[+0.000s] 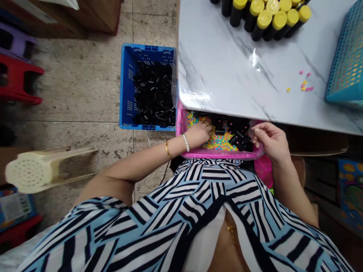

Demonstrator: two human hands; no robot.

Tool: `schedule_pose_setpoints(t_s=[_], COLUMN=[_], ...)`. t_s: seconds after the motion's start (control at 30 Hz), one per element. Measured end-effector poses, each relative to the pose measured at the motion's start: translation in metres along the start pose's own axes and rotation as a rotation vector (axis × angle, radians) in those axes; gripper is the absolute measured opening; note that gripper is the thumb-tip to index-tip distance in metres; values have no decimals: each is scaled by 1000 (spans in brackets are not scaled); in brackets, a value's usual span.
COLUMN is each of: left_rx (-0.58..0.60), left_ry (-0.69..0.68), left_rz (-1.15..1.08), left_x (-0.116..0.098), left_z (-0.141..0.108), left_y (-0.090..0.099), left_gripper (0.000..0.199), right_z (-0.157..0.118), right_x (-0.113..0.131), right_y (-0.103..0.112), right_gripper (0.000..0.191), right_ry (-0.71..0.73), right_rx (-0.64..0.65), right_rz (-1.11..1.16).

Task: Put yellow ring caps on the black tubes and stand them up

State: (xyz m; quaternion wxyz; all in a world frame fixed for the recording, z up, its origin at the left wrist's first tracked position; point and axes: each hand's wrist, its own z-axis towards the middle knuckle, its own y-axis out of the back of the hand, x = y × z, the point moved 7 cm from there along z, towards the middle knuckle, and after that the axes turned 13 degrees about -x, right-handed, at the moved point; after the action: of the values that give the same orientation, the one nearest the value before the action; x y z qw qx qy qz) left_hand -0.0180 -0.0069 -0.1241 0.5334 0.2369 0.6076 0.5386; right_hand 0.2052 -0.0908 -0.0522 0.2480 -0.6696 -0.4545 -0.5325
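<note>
A pink tub lined with clear plastic sits against the table edge, close to my body. It holds small coloured balls in yellow, blue, orange and pink, and black tubes on its right side. My left hand reaches into the balls on the left with fingers curled; the fingertips are partly hidden, as is anything between them. At the tub's right end, my right hand is closed in a pinch on the clear plastic film at the rim.
Left of the tub, a blue crate holds many black pieces. On the white marbled table stand black tubes with yellow caps, several loose pink and yellow bits and a teal basket. Stools stand at the left.
</note>
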Motion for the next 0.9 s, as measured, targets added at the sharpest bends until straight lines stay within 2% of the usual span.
schedule_pose_setpoints(t_s=[0.13, 0.2, 0.37, 0.47, 0.57, 0.7, 0.8, 0.9], left_rx=[114, 114, -66, -113, -147, -160, -233, -299], left_ry=[-106, -76, 167, 226, 267, 301, 251, 177], left_rz=[-50, -136, -391, -532, -673, -706, -750, -742], left_x=[-16, -14, 15, 19, 16, 10, 2, -3], left_z=[0, 0, -5, -11, -15, -19, -18, -17], left_y=[-11, -8, 27, 43, 50, 53, 63, 68], left_gripper=[20, 15, 35, 36, 35, 31, 33, 34], right_z=[-3, -8, -24, -30, -32, -31, -31, -31], right_x=[8, 14, 37, 41, 32, 18, 19, 24], right_y=[9, 15, 49, 63, 57, 41, 36, 38], right_gripper=[18, 18, 19, 19, 20, 21, 21, 22], right_ry=[-3, 3, 76, 66, 39, 13, 26, 41], right_rx=[-57, -58, -179, -227, -154, -26, 17, 5], right_rz=[18, -15, -168, -235, -267, -309, -334, -357])
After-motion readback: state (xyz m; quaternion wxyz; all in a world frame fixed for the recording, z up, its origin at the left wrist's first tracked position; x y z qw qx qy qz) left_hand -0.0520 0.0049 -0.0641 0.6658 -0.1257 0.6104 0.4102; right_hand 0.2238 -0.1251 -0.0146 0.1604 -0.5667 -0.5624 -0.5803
